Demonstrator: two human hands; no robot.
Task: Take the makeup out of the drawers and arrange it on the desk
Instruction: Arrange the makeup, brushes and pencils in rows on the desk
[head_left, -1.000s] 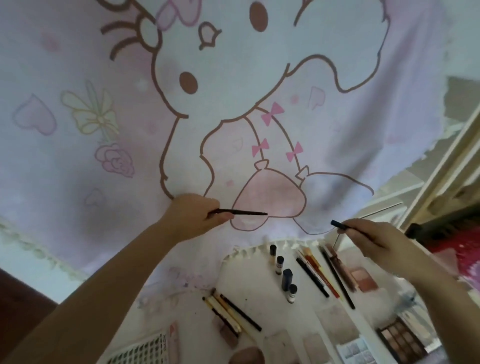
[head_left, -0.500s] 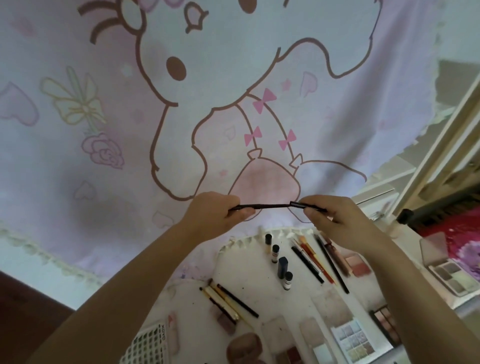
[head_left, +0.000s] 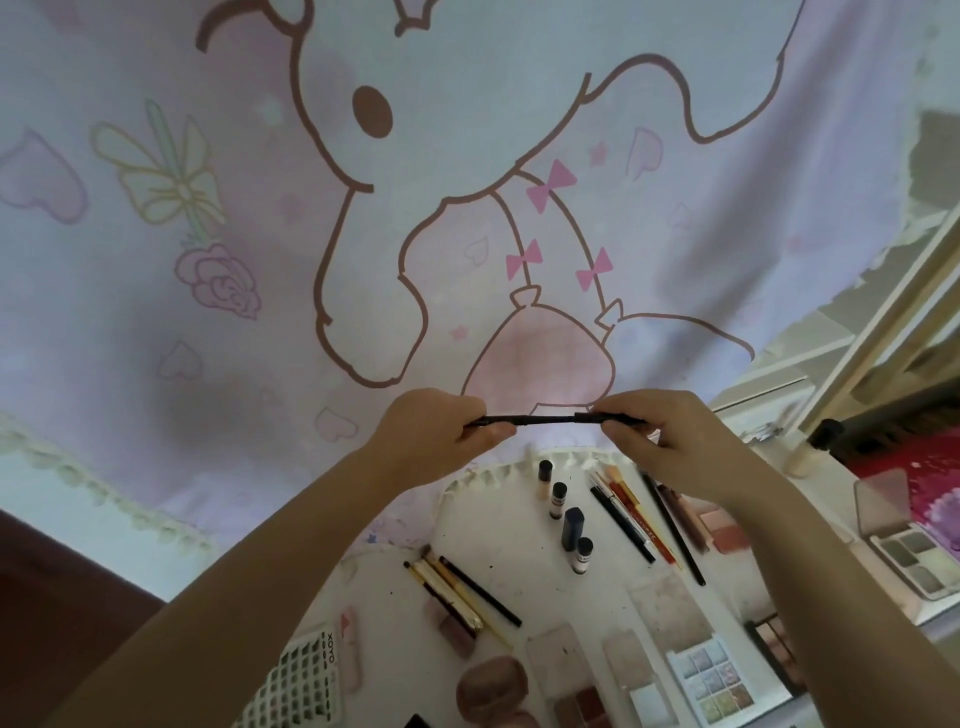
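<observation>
black makeup pencil (head_left: 550, 419) level between both fists, above desk (head_left: 519, 566) | left hand (head_left: 441, 434) pinches body, right hand (head_left: 670, 441) pinches cap end | risk: crooked push jams cap or pencil slips onto tubes (head_left: 558, 500) below fingers

Both forearms are bare to the frame edge. Left hand (head_left: 434, 436) and right hand (head_left: 675, 441): no sleeves, rings or watch visible.

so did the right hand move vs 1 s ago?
Yes. The right hand moved left, from above the pencils on the desk to meet the left hand; both now pinch one thin black pencil.
</observation>
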